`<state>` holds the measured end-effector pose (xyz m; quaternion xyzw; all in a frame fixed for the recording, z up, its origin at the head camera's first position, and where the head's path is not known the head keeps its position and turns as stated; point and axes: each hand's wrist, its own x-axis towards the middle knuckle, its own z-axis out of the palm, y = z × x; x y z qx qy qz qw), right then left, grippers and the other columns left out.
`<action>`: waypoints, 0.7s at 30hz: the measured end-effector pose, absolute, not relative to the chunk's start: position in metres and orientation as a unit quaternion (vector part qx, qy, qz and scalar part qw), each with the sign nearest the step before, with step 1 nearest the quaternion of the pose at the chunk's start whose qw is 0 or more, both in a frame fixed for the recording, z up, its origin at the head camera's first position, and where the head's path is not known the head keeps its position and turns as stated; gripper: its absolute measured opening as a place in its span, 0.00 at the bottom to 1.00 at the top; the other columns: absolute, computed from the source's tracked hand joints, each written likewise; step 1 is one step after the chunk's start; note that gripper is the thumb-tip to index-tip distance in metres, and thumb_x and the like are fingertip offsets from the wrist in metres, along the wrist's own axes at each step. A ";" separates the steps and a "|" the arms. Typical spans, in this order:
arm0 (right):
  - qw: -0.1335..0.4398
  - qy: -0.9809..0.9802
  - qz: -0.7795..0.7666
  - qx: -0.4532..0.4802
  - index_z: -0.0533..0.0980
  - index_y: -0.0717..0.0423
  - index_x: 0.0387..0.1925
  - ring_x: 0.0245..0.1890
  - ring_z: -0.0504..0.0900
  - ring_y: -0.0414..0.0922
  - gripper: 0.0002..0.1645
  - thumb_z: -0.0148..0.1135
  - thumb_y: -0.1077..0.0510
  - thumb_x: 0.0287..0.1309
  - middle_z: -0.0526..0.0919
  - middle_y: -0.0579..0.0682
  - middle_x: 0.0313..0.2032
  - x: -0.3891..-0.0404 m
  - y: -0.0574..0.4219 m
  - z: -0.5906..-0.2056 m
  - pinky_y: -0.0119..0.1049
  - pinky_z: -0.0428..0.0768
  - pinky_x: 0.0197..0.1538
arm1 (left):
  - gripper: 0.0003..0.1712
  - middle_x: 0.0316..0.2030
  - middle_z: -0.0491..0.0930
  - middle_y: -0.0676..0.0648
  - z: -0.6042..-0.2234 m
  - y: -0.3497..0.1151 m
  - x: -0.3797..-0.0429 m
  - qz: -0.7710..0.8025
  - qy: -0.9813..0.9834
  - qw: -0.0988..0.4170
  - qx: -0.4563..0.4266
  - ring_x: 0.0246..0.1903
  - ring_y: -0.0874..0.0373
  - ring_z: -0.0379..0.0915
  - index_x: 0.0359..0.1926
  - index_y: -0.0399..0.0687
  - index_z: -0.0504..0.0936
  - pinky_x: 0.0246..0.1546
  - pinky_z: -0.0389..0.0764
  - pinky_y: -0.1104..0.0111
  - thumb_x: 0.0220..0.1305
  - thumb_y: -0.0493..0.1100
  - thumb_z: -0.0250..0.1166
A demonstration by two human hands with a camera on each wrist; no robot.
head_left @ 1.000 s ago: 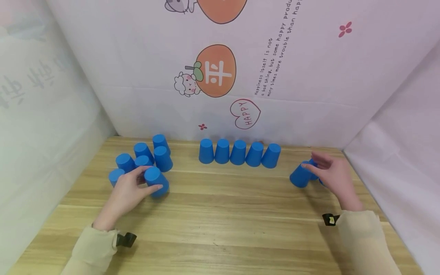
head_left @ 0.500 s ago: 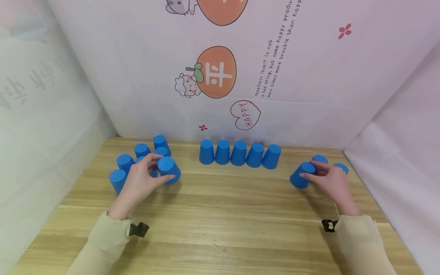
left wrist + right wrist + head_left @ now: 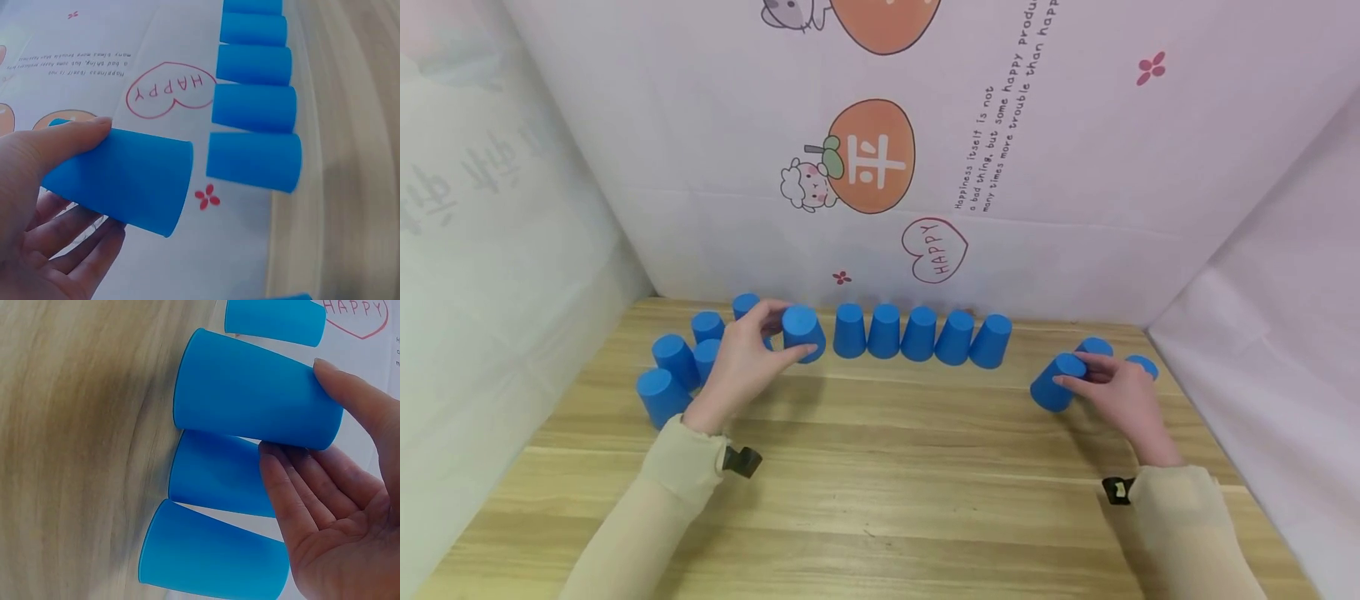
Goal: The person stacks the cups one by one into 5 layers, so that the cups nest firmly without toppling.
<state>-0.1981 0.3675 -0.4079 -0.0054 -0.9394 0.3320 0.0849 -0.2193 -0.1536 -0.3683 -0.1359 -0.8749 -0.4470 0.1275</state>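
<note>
I see a pale wood-grain table (image 3: 880,500); at its far side, a white fabric backdrop (image 3: 1060,167) printed with a round orange fruit (image 3: 872,156) and, right of it, a red heart outline (image 3: 935,250).

on the back sheet (image 3: 1075,267), a red heart (image 3: 935,250) reads "happy"; black print (image 3: 1017,104) runs "happiness itself is not / a bad thing, but some happy produ / many times more trouble than happ", cut off above; an orange fruit (image 3: 871,156) bears 平. grey characters (image 3: 433,193) on the left sheet (image 3: 497,317) are illegible.
</note>
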 end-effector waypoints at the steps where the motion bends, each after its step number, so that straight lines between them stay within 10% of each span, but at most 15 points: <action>1: 0.085 -0.939 0.333 -0.005 0.76 0.68 0.63 0.51 0.83 0.65 0.46 0.72 0.36 0.58 0.81 0.71 0.52 -0.198 0.367 -0.408 0.53 0.86 0.43 | 0.35 0.55 0.81 0.44 -0.367 -0.150 -0.222 -0.450 -0.873 0.128 -0.137 0.56 0.47 0.78 0.61 0.46 0.76 0.59 0.78 0.50 0.57 0.50 0.80; 21: 0.083 -0.939 0.335 -0.002 0.76 0.70 0.61 0.50 0.83 0.65 0.44 0.73 0.38 0.59 0.82 0.71 0.51 -0.199 0.366 -0.406 0.49 0.86 0.42 | 0.38 0.59 0.79 0.45 -0.330 -0.102 -0.294 -0.491 -0.848 0.128 -0.152 0.58 0.51 0.76 0.69 0.46 0.73 0.60 0.77 0.58 0.63 0.53 0.74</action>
